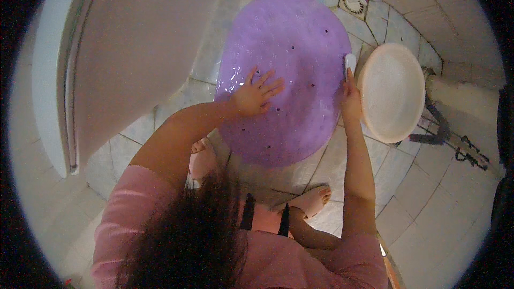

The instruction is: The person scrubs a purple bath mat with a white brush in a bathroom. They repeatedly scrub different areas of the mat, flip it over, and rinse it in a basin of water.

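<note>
A wet purple plastic bath mat (297, 64) with small holes lies before me on the tiled floor. My left hand (259, 94) rests on it, palm down and fingers spread, left of its middle. At the mat's right edge, my right hand (350, 96) holds a white-handled brush (350, 64); its far side is hidden by the edge and too unclear to make out. Just to the right of that hand stands a pale round plastic basin (393, 92).
A floor drain (354, 3) lies beyond the mat at the upper right. Dark pipes or hoses (435, 128) are beside the basin near the right wall. A large pale panel (140, 40) rises on the left. My bare feet (317, 200) are on the tiles below the mat.
</note>
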Demonstrator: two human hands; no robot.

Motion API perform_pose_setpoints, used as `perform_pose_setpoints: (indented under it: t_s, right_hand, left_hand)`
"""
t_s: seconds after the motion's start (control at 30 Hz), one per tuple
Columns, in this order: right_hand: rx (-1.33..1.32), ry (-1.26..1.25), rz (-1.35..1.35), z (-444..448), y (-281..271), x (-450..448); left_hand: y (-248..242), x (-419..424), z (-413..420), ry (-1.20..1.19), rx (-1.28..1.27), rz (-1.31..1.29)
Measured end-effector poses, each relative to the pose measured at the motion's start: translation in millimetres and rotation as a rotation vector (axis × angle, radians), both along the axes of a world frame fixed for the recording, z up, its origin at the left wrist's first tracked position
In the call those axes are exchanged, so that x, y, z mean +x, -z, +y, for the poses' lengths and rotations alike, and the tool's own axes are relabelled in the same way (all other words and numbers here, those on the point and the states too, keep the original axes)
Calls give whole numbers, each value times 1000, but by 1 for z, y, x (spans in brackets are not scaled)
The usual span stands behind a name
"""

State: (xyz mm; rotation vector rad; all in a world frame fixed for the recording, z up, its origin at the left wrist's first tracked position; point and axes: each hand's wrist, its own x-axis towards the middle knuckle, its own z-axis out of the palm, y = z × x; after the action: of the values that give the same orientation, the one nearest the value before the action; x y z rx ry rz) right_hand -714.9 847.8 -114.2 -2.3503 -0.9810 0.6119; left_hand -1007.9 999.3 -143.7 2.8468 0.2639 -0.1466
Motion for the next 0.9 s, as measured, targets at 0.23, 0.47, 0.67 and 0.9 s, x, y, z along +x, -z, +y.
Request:
perform_pose_setpoints:
  t_s: [0.23,0.47,0.67,0.9]
  right_hand:
    - [-104,-47,-226,-32,0,-22]
    - [16,-35,-92,6,-9,-59]
    - [248,-35,-322,6,15,-65]
    - [-41,-17,-384,-8,25,-76]
  left_hand:
    - [-3,0,1,-28,145,-61]
    - [-20,82,70,-330,-159,-325]
    - [0,167,103,-483,-229,-450]
    - [26,188,113,-576,-172,-602]
